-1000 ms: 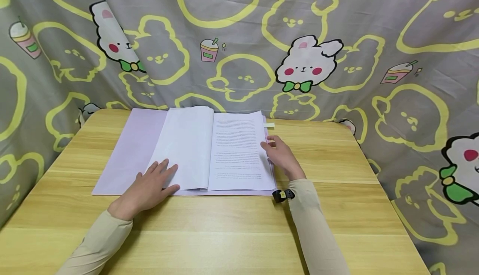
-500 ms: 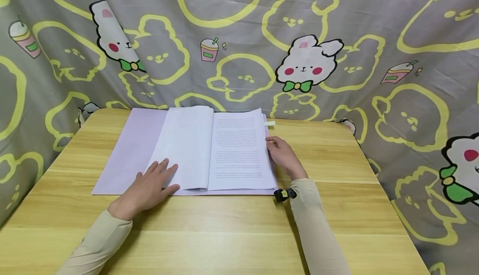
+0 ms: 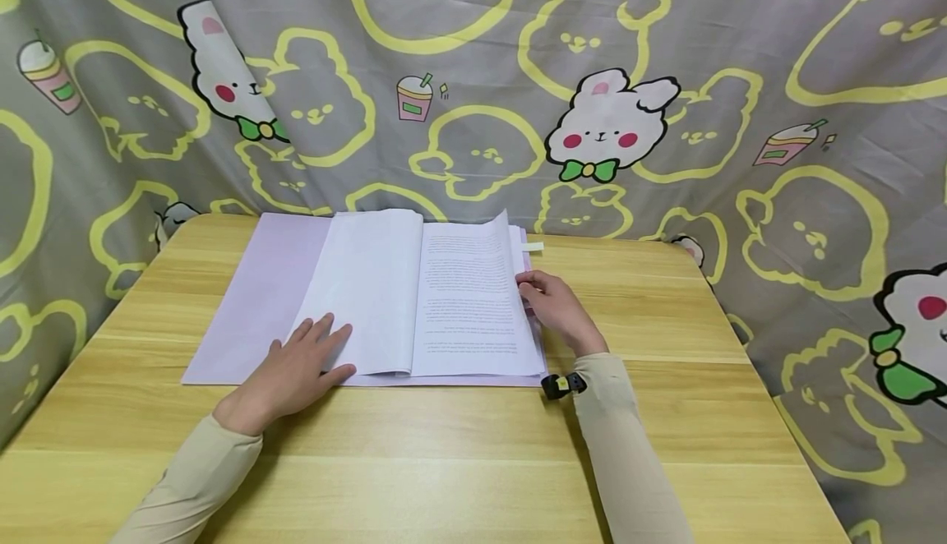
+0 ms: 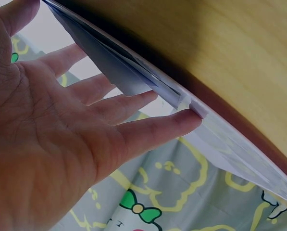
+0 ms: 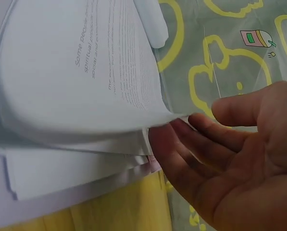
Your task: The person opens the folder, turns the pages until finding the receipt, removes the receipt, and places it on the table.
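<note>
An open document folder with a lilac cover (image 3: pixel 251 301) lies on the table, holding a stack of white sheets. Its left page (image 3: pixel 362 289) is blank and the right page (image 3: pixel 469 301) carries printed lines. My left hand (image 3: pixel 296 371), fingers spread, rests over the lower left of the blank page and cover. At the right edge, my right hand (image 3: pixel 558 306) has its fingers under the edge of the top printed page (image 5: pixel 76 96), which bends upward. The thumb (image 5: pixel 237 109) stands apart from the paper in the right wrist view.
A pale tab (image 3: pixel 533 246) sticks out from the folder's upper right edge. Wooden tabletop (image 3: pixel 414 462) surrounds the folder. A grey patterned curtain (image 3: pixel 473 59) hangs close behind the table and along both sides. A black band (image 3: pixel 562 385) sits at the right wrist.
The top printed page's right edge has lifted and its upper corner has shifted left. My right fingers moved slightly right, then back left with the page edge. My left hand stays in place.
</note>
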